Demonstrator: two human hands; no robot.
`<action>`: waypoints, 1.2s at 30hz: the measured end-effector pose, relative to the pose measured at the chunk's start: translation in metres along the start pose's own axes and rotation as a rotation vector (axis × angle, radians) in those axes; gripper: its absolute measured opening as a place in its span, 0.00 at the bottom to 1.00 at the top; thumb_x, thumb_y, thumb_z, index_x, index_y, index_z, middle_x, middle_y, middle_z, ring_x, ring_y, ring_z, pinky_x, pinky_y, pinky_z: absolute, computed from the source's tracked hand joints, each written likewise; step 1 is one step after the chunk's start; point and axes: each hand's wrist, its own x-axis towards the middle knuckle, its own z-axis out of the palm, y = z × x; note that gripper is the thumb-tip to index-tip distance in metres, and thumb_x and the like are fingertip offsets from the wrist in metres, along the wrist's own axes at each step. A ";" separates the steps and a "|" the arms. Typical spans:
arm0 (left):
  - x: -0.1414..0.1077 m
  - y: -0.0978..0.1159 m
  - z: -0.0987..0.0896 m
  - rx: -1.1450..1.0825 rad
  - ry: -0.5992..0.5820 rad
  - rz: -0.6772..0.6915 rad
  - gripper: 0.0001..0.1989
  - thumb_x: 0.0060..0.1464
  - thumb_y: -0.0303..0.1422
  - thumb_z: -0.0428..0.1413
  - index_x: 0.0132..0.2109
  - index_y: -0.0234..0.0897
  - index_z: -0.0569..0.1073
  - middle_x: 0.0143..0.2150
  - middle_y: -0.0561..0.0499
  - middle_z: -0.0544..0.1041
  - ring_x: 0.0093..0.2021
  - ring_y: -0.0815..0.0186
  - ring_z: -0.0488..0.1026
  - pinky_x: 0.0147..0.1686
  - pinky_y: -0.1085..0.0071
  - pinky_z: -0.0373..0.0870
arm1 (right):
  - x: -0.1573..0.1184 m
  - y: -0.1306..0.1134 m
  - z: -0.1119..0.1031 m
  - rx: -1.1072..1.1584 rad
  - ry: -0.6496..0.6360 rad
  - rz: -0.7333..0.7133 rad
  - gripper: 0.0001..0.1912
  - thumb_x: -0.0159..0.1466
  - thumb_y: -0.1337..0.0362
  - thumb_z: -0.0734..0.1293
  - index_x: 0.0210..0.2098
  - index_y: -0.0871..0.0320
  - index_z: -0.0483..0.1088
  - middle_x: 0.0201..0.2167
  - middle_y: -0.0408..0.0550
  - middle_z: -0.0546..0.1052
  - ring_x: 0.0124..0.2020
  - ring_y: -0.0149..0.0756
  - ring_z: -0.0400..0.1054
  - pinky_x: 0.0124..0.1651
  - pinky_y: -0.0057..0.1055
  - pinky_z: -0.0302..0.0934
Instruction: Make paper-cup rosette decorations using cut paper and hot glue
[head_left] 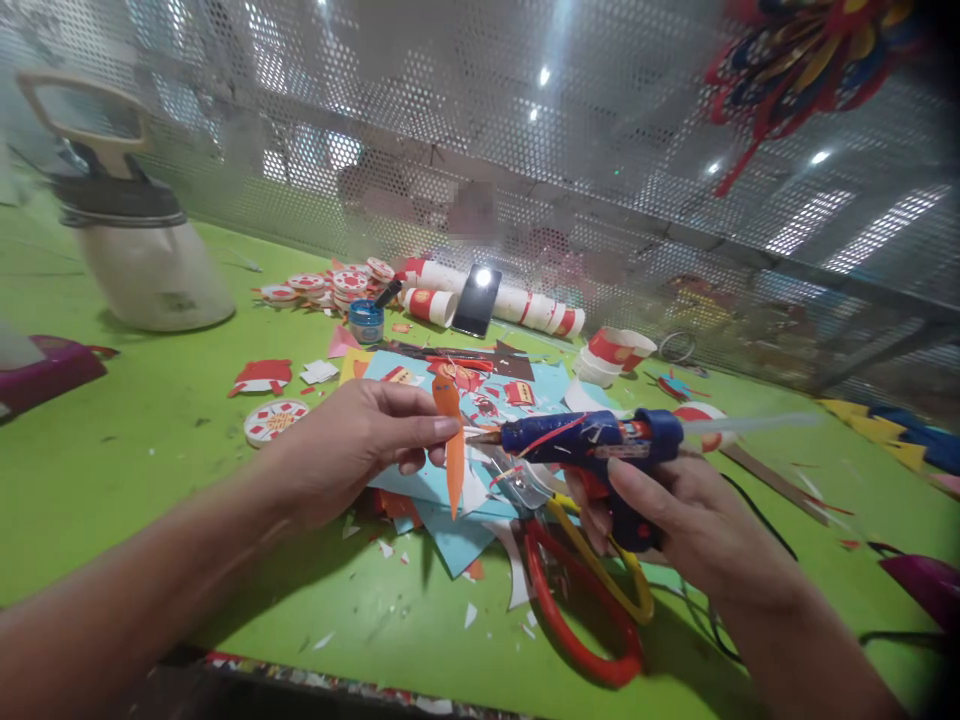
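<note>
My left hand (382, 440) pinches a narrow orange paper strip (454, 470), pointed at its lower end, between thumb and fingers. In my right hand (667, 510) is a blue hot glue gun (577, 436), its metal nozzle close to the strip's right edge; whether they touch I cannot tell. A clear glue stick (757, 424) sticks out of the gun's back. Below the gun lie scissors with one red and one yellow handle (581, 610). Light blue paper sheets (454, 535) and printed cut-outs lie under and behind my hands.
Behind stand a blue jar (366, 322), a phone (477, 300), paper cups (611, 352) and a long row of stacked cups (517, 305). Red-and-white discs (349, 283) are piled at back left, near a large white container (150, 265). Paper scraps litter the green table (255, 600).
</note>
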 end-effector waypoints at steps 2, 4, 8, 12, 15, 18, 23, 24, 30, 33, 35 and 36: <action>0.000 0.001 -0.001 -0.065 -0.019 -0.029 0.08 0.46 0.33 0.66 0.26 0.33 0.77 0.24 0.54 0.72 0.22 0.76 0.61 0.22 0.78 0.56 | 0.001 0.000 0.000 0.065 -0.014 -0.006 0.16 0.66 0.52 0.63 0.31 0.59 0.70 0.25 0.44 0.71 0.24 0.30 0.67 0.27 0.27 0.60; -0.001 0.002 -0.002 -0.089 -0.035 -0.035 0.08 0.46 0.32 0.66 0.27 0.33 0.77 0.24 0.53 0.72 0.22 0.76 0.62 0.22 0.78 0.57 | 0.001 -0.001 0.001 0.074 -0.029 -0.013 0.16 0.66 0.52 0.63 0.31 0.59 0.70 0.25 0.45 0.71 0.24 0.31 0.67 0.26 0.26 0.59; -0.001 0.005 -0.004 -0.108 -0.024 -0.013 0.09 0.47 0.31 0.65 0.24 0.33 0.75 0.21 0.54 0.71 0.21 0.76 0.62 0.22 0.78 0.58 | -0.001 -0.005 -0.001 -0.058 -0.058 -0.040 0.19 0.66 0.51 0.64 0.27 0.60 0.72 0.23 0.46 0.73 0.25 0.31 0.67 0.27 0.27 0.59; 0.000 0.006 -0.005 -0.106 0.021 0.003 0.09 0.45 0.30 0.66 0.23 0.33 0.75 0.22 0.54 0.71 0.22 0.76 0.62 0.23 0.78 0.59 | -0.003 -0.008 -0.004 -0.140 -0.061 -0.063 0.21 0.65 0.50 0.64 0.25 0.60 0.72 0.23 0.47 0.73 0.25 0.32 0.66 0.27 0.27 0.60; 0.002 0.004 -0.007 -0.068 0.055 0.052 0.08 0.44 0.31 0.66 0.24 0.34 0.76 0.22 0.54 0.71 0.23 0.74 0.63 0.24 0.76 0.59 | -0.008 -0.010 -0.010 -0.064 -0.092 -0.040 0.20 0.64 0.50 0.64 0.26 0.60 0.73 0.22 0.47 0.73 0.23 0.32 0.67 0.26 0.27 0.61; 0.004 0.002 -0.010 0.046 0.114 0.125 0.08 0.46 0.34 0.65 0.26 0.34 0.77 0.24 0.53 0.71 0.25 0.72 0.63 0.25 0.74 0.58 | -0.017 -0.013 -0.024 0.018 -0.100 -0.058 0.19 0.61 0.49 0.67 0.28 0.59 0.75 0.21 0.48 0.74 0.22 0.34 0.68 0.24 0.29 0.61; 0.004 -0.001 -0.013 0.132 0.108 0.133 0.08 0.48 0.36 0.64 0.27 0.36 0.77 0.24 0.55 0.69 0.26 0.71 0.61 0.26 0.73 0.56 | -0.020 -0.020 -0.064 -0.140 0.361 -0.138 0.19 0.59 0.48 0.68 0.33 0.60 0.76 0.25 0.50 0.76 0.22 0.35 0.68 0.25 0.32 0.63; 0.004 -0.001 -0.013 0.139 0.104 0.114 0.09 0.48 0.36 0.64 0.26 0.37 0.77 0.23 0.56 0.68 0.25 0.71 0.60 0.26 0.73 0.56 | -0.017 -0.020 -0.073 -0.290 0.478 -0.124 0.20 0.60 0.48 0.67 0.32 0.60 0.75 0.27 0.50 0.76 0.24 0.36 0.68 0.28 0.32 0.64; -0.003 0.006 -0.008 0.051 0.084 0.029 0.06 0.46 0.34 0.65 0.28 0.37 0.78 0.26 0.57 0.71 0.28 0.72 0.63 0.27 0.77 0.59 | -0.004 0.008 -0.108 -1.030 0.863 0.032 0.18 0.61 0.52 0.63 0.32 0.61 0.74 0.25 0.53 0.76 0.28 0.43 0.69 0.33 0.37 0.63; -0.003 0.008 -0.008 0.002 0.091 0.026 0.05 0.46 0.33 0.65 0.30 0.37 0.78 0.27 0.56 0.73 0.30 0.72 0.66 0.30 0.77 0.62 | -0.006 0.027 -0.106 -1.127 0.784 0.004 0.15 0.59 0.57 0.66 0.41 0.60 0.74 0.37 0.56 0.78 0.37 0.46 0.70 0.42 0.41 0.63; -0.003 0.009 -0.008 0.001 0.100 0.040 0.05 0.46 0.33 0.65 0.30 0.36 0.78 0.28 0.54 0.74 0.32 0.70 0.68 0.32 0.76 0.65 | -0.005 0.035 -0.101 -1.181 0.675 -0.024 0.14 0.57 0.60 0.69 0.41 0.60 0.74 0.38 0.56 0.77 0.40 0.45 0.69 0.45 0.39 0.62; -0.003 0.009 -0.007 0.004 0.101 0.043 0.06 0.46 0.33 0.65 0.30 0.36 0.78 0.29 0.53 0.74 0.32 0.69 0.68 0.31 0.75 0.65 | -0.004 0.038 -0.098 -1.203 0.621 -0.033 0.13 0.57 0.62 0.70 0.40 0.60 0.74 0.38 0.55 0.77 0.39 0.44 0.69 0.45 0.38 0.62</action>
